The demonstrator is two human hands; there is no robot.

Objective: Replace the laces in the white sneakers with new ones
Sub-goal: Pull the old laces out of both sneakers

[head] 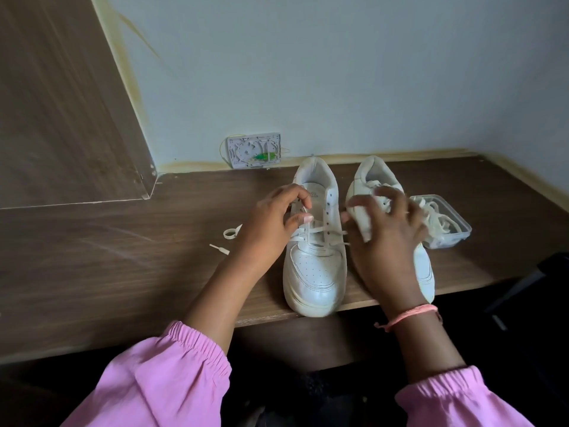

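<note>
Pink elasticated sleeves frame both hands. Left hand pinches the thin white lace, threading the near white leather sneaker; right hand is blurred, grip indeterminate.

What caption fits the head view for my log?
Left hand pinches the lace on the left sneaker; right hand hovers over the other sneaker.

Soft dim daylight, no glare; right hand motion-blurred; wide-angle bending at edges; underside of desk dark.
</note>
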